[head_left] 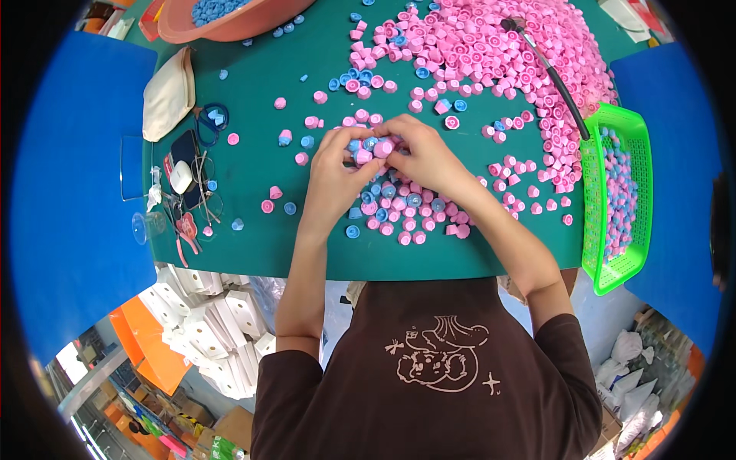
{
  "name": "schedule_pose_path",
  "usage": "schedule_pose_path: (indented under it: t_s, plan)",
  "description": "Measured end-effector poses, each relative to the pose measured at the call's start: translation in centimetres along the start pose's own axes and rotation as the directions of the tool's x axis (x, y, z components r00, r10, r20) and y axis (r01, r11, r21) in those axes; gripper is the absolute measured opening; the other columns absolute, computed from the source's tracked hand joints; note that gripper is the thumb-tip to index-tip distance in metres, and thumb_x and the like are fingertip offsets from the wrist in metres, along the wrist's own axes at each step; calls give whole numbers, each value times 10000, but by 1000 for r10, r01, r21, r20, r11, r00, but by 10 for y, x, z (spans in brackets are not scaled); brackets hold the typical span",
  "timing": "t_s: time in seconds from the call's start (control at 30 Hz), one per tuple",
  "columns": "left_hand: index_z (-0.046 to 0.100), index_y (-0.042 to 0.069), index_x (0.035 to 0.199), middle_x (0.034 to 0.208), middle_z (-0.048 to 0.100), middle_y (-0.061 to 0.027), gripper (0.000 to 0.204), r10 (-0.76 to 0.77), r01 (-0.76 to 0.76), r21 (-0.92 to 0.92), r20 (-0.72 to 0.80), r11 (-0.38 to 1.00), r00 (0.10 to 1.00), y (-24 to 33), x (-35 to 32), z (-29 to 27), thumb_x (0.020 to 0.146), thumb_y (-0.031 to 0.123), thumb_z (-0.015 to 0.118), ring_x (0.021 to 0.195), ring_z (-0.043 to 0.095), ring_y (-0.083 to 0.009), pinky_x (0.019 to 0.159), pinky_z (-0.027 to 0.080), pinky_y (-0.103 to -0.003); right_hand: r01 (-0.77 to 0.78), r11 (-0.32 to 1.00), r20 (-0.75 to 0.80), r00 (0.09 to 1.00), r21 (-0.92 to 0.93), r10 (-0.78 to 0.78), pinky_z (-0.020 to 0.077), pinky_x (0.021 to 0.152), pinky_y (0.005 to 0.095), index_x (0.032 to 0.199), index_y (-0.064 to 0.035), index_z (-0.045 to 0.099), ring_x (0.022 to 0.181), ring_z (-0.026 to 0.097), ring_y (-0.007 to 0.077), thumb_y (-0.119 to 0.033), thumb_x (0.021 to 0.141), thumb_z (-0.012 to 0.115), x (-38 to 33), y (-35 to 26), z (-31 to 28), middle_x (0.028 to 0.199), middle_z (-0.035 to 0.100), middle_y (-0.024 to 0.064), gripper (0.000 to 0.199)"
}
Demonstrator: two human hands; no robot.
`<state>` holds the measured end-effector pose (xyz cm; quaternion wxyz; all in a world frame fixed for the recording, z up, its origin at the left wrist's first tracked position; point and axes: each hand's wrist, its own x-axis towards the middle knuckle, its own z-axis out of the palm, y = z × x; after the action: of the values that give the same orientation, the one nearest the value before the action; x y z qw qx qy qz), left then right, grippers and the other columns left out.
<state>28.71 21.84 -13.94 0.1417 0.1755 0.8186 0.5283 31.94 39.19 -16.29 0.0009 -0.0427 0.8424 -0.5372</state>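
Note:
Over the middle of the green table [253,161], my left hand [335,172] and my right hand [426,159] meet with fingers curled inward. Between their fingertips is a small cluster of cup-shaped plastic pieces, a pink piece [363,156] among them, with blue ones beside it. Which fingers grip which piece is partly hidden. Just below the hands, toward me, lies a loose mix of pink and blue pieces [411,224]. A few more pink pieces [362,116] sit right beyond my fingers.
A large heap of pink pieces [491,46] fills the far right, with a black-handled tool [553,77] lying across it. A green basket [648,192] of mixed pieces stands at right. An orange-pink basin [230,29] holds blue pieces. At left lie a cloth pouch [170,96], phone [182,149], glasses and pliers [186,239].

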Motion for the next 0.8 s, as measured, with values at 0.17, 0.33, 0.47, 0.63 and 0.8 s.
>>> schedule_pose_path:
  t_s: [0.17, 0.33, 0.47, 0.63, 0.8]
  plan:
    - [565, -5, 1165, 1142, 582, -71, 292, -137, 189, -534, 137, 824, 981, 0, 18, 4, 885, 13, 648, 863, 643, -127, 725, 556, -238, -275, 780, 159, 961, 561, 225, 492, 631, 255, 1136, 1, 624, 744, 581, 111, -41, 866, 524, 8, -9, -19, 962, 592, 54, 291]
    - [510, -8, 1252, 1171, 581, -114, 307, -108, 224, -843, 197, 489, 975, 12, 39, 34, 984, 143, 523, 977, 640, -172, 799, 579, -306, -254, 212, 175, 926, 944, 334, 440, 559, 215, 1101, -36, 615, 664, 552, 74, -301, 980, 518, 5, -5, -33, 892, 607, 11, 307]
    - [489, -13, 1291, 1139, 588, -114, 389, -27, 264, -916, 268, 301, 963, 44, 52, 70, 1035, 273, 424, 964, 636, -183, 803, 585, -311, -97, 262, -38, 885, 960, 465, 393, 488, 159, 1081, -46, 636, 581, 516, 27, -388, 985, 536, -15, -18, -62, 780, 598, -4, 369]
    - [508, -4, 1274, 1076, 609, -132, 382, 240, 412, -904, 427, 113, 872, 124, 55, 149, 1036, 276, 402, 942, 623, -244, 796, 544, -377, 166, 626, -523, 727, 762, 445, 407, 543, 189, 1163, -32, 619, 675, 585, 71, -381, 1000, 486, -75, -39, -132, 874, 626, 12, 408]
    - [562, 101, 1086, 1009, 569, -53, 279, 172, 588, -795, 607, 150, 776, 234, 20, 316, 937, 330, 507, 785, 537, -143, 602, 450, -305, -344, 938, -952, 270, 46, 145, 498, 706, 252, 1219, -44, 625, 904, 600, 144, -346, 990, 520, -212, 10, -256, 1069, 644, 82, 393]
